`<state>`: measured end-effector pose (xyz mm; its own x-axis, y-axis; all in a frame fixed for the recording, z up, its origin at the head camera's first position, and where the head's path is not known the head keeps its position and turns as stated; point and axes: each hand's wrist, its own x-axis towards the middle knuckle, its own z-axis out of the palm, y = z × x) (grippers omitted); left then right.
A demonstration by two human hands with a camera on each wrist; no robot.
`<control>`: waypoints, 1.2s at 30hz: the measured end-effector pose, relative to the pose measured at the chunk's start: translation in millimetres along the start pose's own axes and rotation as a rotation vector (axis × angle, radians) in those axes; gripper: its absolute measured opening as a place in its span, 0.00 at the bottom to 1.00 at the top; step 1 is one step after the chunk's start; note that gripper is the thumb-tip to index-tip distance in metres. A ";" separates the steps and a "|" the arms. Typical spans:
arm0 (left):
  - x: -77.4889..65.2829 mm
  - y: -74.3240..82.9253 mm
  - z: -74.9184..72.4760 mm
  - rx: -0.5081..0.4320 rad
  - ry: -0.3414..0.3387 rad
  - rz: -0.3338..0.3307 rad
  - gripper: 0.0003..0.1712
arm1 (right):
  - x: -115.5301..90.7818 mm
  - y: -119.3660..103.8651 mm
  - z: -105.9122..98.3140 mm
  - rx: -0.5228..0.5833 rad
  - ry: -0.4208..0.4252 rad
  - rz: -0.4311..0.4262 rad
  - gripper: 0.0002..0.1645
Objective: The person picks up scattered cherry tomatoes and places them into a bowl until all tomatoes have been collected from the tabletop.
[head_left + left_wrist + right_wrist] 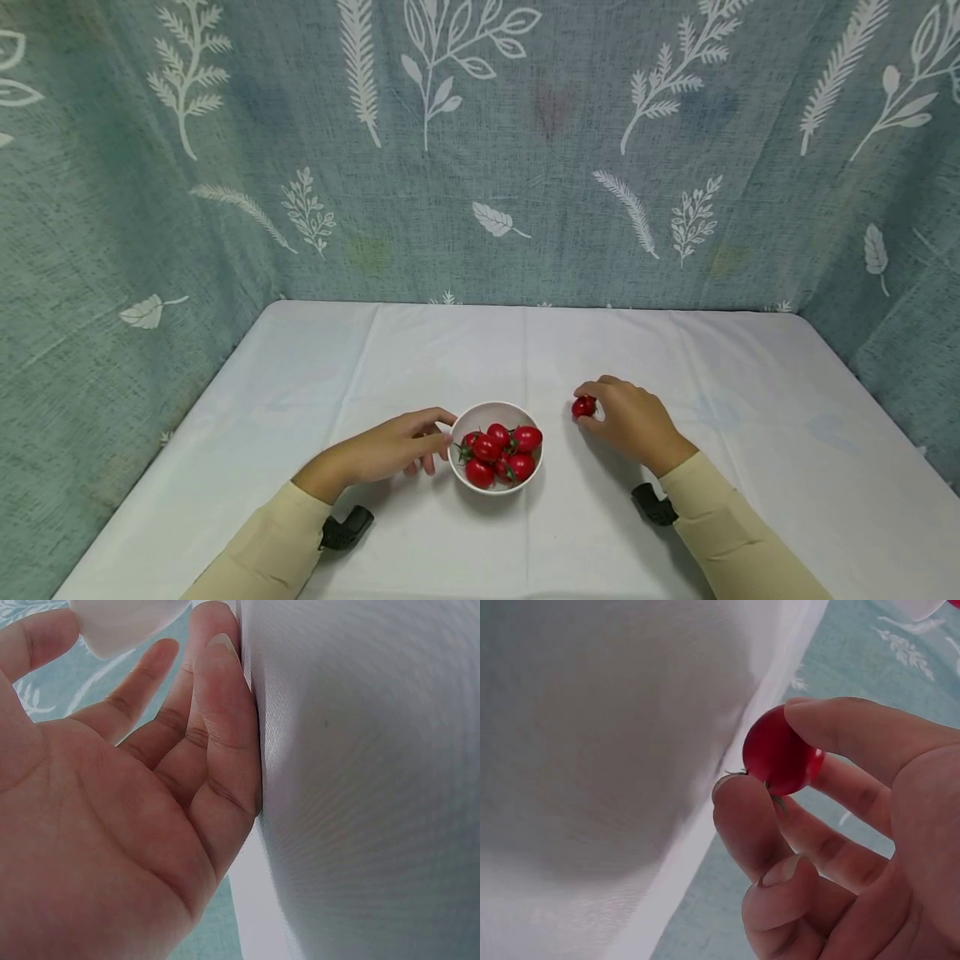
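Observation:
A white bowl (pixel 457 475) holding several red cherry tomatoes (pixel 486 448) with green stems stands near the middle of the table. My left hand (pixel 397 446) is at its left side, fingertips right at the rim, fingers loosely bent. In the left wrist view the palm holds nothing and the little-finger side lies along the cloth. To the right of the bowl, my right hand (pixel 630 421) pinches a single cherry tomato (pixel 778 752) between thumb and fingers, close over the table. Its green stem end points toward the fingertips in the right wrist view.
A white cloth covers the table (pixel 750 400). Blue-green curtains (pixel 480 167) with white leaf prints hang behind it and along both sides. A black wrist camera (pixel 347 528) is worn on the left wrist and another black camera (pixel 654 504) on the right.

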<state>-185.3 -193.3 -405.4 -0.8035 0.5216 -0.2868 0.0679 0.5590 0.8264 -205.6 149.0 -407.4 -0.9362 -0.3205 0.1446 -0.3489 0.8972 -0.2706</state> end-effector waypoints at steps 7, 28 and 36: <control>-1.3 -0.3 -1.3 0.002 0.004 -0.001 0.22 | -0.2 -9.2 -3.6 -0.011 0.045 -0.045 0.22; -2.9 0.9 0.3 -0.012 0.003 -0.014 0.22 | -14.2 -43.0 -16.5 0.070 0.177 -0.252 0.22; -3.3 0.6 1.7 0.000 0.009 -0.008 0.21 | -13.5 -57.8 -15.5 0.081 0.151 -0.271 0.24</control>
<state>-181.6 -193.6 -404.8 -0.8091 0.5118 -0.2889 0.0616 0.5627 0.8244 -172.2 106.2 -378.9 -0.7938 -0.4905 0.3596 -0.5927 0.7564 -0.2766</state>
